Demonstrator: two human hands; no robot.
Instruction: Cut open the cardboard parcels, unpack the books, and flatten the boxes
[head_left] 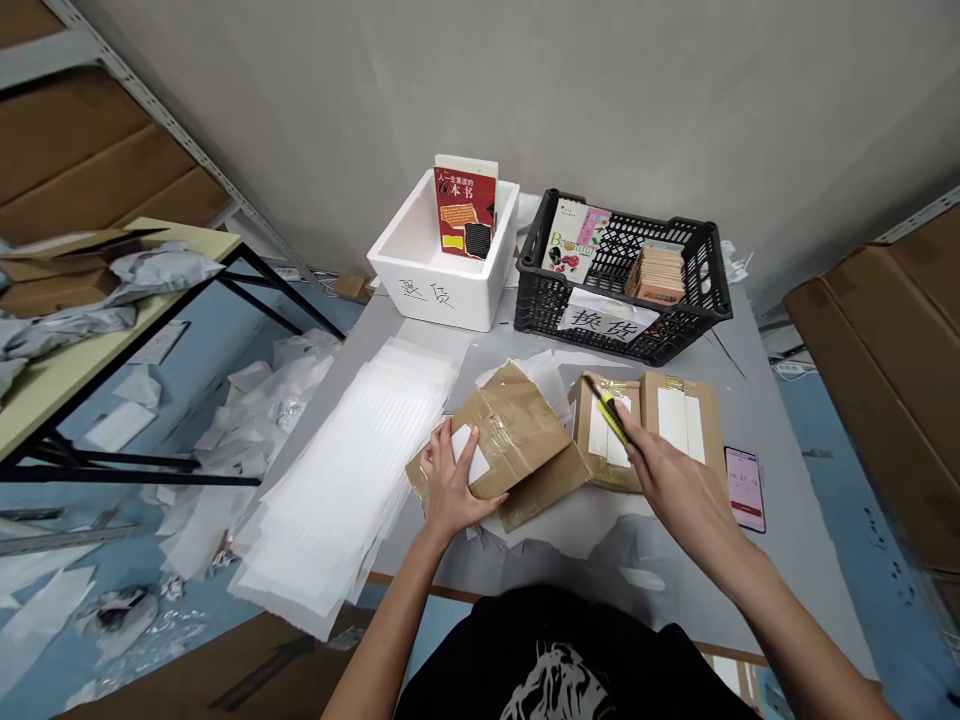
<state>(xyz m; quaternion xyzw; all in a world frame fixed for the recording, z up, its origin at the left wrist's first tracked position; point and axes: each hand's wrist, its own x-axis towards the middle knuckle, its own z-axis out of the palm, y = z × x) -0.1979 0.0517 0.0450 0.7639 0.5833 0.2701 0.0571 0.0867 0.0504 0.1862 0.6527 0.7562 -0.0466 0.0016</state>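
The hands are apart: the left hand [450,485] presses on and grips the near end of a brown cardboard parcel [517,430] wrapped in clear tape, and the right hand [671,480] pinches a yellow box cutter [609,415], its tip over a second taped parcel [604,435]. That parcel lies just right of the first, on a grey table [787,520], touching a third parcel [679,415] with white strips on top. Beside them lies a smartphone [745,488], its screen lit. To the left, a long pile of white foam sheets [345,470] runs close by the left hand. At the far edge stand a white foam box [424,285], hand-marked 退货, and a black plastic crate [551,290] with a paper sign [607,320] reading 换货. A red book [465,210] titled 人一生要读的60本书 stands upright in the foam box, and the crate holds other books, including a stack [656,275] of thin volumes. Crumpled white wrappers [225,470] litter the floor on the left.
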